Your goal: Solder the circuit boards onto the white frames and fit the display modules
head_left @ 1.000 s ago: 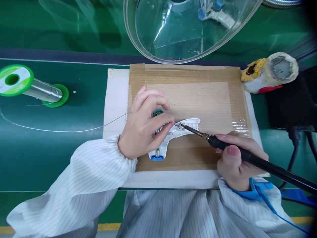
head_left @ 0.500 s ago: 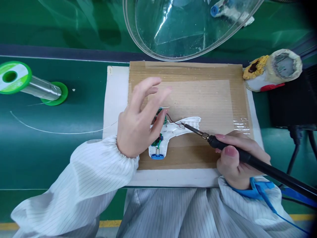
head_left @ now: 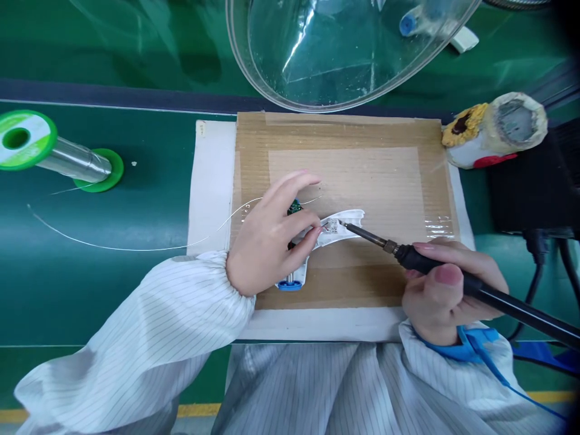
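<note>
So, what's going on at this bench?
The person's right hand holds a soldering iron like a pen, its tip at the white plastic shell; I can't tell whether it touches. The left hand is over the other part of the shell, thumb and finger pinching by some thin dark wires. A silvery wire runs from the left, passing behind that hand. The shell lies on a cardboard sheet, and a spool lies off to the left.
</note>
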Action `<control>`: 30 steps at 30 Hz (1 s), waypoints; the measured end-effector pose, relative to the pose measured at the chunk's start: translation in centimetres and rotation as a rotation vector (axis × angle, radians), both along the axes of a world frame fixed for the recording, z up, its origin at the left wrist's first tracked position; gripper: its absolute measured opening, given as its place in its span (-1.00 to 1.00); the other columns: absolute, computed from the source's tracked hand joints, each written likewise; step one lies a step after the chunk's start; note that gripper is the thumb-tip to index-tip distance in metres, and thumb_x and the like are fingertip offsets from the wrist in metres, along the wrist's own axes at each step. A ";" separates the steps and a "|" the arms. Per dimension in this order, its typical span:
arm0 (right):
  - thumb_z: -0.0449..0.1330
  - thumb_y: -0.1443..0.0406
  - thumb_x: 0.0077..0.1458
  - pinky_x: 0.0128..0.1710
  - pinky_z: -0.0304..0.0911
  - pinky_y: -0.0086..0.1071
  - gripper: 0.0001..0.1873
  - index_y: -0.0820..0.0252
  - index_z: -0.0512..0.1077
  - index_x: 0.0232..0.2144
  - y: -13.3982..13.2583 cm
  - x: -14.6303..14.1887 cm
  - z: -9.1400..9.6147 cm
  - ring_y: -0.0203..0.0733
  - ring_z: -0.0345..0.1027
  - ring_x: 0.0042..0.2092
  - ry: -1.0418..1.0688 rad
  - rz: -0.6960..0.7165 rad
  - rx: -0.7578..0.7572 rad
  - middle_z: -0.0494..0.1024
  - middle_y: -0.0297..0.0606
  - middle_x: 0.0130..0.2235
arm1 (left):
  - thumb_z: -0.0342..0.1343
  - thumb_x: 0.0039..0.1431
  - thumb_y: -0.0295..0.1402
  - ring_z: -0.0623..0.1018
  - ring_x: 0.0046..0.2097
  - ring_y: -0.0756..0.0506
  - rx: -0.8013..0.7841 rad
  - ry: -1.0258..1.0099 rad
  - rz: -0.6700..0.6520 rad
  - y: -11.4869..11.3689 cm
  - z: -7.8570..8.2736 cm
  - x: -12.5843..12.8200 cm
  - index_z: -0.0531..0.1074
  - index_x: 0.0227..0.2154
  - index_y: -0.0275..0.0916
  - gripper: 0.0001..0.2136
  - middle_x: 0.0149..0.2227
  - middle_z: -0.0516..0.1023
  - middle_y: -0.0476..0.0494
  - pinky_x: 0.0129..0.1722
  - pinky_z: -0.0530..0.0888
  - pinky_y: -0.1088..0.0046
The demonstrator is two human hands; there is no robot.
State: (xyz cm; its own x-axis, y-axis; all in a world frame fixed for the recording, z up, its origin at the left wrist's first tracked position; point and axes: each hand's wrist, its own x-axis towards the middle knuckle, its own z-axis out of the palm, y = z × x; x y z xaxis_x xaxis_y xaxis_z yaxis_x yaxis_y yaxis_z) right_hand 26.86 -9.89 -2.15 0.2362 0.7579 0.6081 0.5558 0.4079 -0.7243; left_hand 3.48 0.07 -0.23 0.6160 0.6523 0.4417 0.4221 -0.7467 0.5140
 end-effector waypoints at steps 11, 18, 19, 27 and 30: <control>0.22 0.14 0.36 -0.68 0.05 -0.35 -0.78 0.06 0.63 -0.17 0.9 -0.6 0.0 -0.30 0.26 -0.60 -0.041 -0.053 0.113 0.54 -0.38 -0.50 | 0.11 0.36 -0.50 0.41 0.31 -0.26 -0.204 -0.022 0.002 0.0 0.3 0.0 0.55 -0.33 -0.28 -0.84 0.25 0.41 -0.42 0.28 0.39 0.12; 0.21 0.19 0.36 -0.62 0.18 -0.35 -0.81 0.05 0.62 -0.13 0.3 -0.5 0.7 -0.29 0.35 -0.56 -0.067 -0.026 -0.004 0.58 -0.36 -0.43 | 0.11 0.34 -0.48 0.40 0.33 -0.24 -0.339 0.044 -0.040 0.8 1.0 -0.1 0.55 -0.35 -0.27 -0.84 0.27 0.38 -0.41 0.31 0.36 0.14; 0.21 0.20 0.36 -0.62 0.19 -0.36 -0.82 0.04 0.62 -0.12 0.3 -0.5 0.7 -0.29 0.35 -0.56 -0.064 -0.018 -0.012 0.58 -0.37 -0.44 | 0.11 0.34 -0.48 0.40 0.33 -0.24 -0.355 0.048 -0.038 0.9 1.1 -0.1 0.55 -0.36 -0.27 -0.84 0.26 0.39 -0.40 0.30 0.36 0.15; 0.21 0.23 0.34 -0.57 0.27 -0.34 -0.83 0.10 0.61 -0.19 0.0 -0.3 0.8 -0.26 0.38 -0.53 -0.086 -0.006 -0.080 0.53 -0.34 -0.47 | 0.12 0.31 -0.48 0.45 0.29 -0.22 -0.392 0.044 -0.016 0.8 1.3 0.2 0.52 -0.39 -0.25 -0.85 0.23 0.41 -0.35 0.27 0.41 0.19; 0.22 0.20 0.33 -0.55 0.30 -0.33 -0.82 0.12 0.60 -0.22 -0.3 -0.1 0.5 -0.25 0.38 -0.52 -0.086 -0.030 -0.105 0.55 -0.30 -0.44 | 0.11 0.33 -0.48 0.46 0.29 -0.22 -0.372 0.031 -0.033 0.8 1.2 0.0 0.53 -0.37 -0.25 -0.84 0.25 0.40 -0.36 0.27 0.41 0.17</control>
State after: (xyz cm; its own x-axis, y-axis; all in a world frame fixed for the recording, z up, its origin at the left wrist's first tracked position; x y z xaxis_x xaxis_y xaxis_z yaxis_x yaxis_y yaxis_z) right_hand 26.80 -10.17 -1.67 0.2100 0.8120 0.5446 0.6285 0.3145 -0.7114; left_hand 3.50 0.90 0.98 0.6491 0.7440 0.1587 0.4206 -0.5248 0.7401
